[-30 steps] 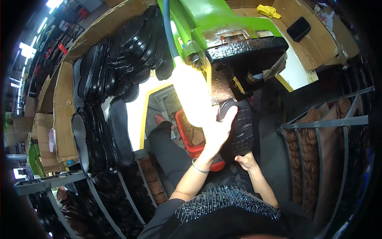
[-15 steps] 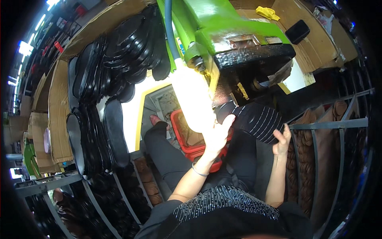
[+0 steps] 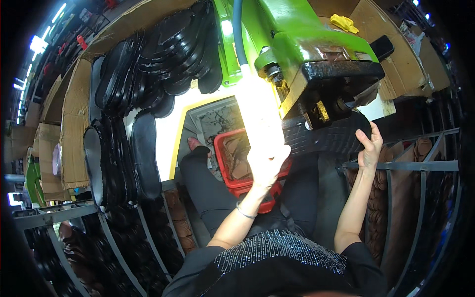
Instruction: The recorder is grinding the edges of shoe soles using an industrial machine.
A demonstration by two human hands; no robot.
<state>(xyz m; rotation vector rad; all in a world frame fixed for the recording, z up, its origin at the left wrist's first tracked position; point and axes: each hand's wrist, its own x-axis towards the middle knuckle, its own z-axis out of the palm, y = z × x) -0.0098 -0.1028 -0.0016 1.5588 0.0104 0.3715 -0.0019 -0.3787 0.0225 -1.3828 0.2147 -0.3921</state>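
A black shoe sole [image 3: 326, 140] with a ridged pattern lies crosswise between my hands, its far edge under the head of a green machine [image 3: 316, 44]. My left hand [image 3: 266, 161] grips its left end, thumb up; glare from a bright lamp [image 3: 258, 114] washes out most of those fingers. Curled at the sole's right end is my right hand [image 3: 369, 147], thumb and fingers around the edge. The machine's dark working part [image 3: 324, 111] hides some of the sole, so I cannot tell exactly where they touch.
Stacked black soles [image 3: 143, 74] fill a cardboard box [image 3: 75, 128] on the left. A red bin [image 3: 220, 148] stands between my legs. Metal racks [image 3: 420, 166] with brown soles stand on the right. A yellow cloth [image 3: 344, 23] lies on the cardboard behind the machine.
The sole has moved away from me, up under the machine head, and its white stripes show far less. My right hand has risen and shifted right with it. The view has shifted slightly.
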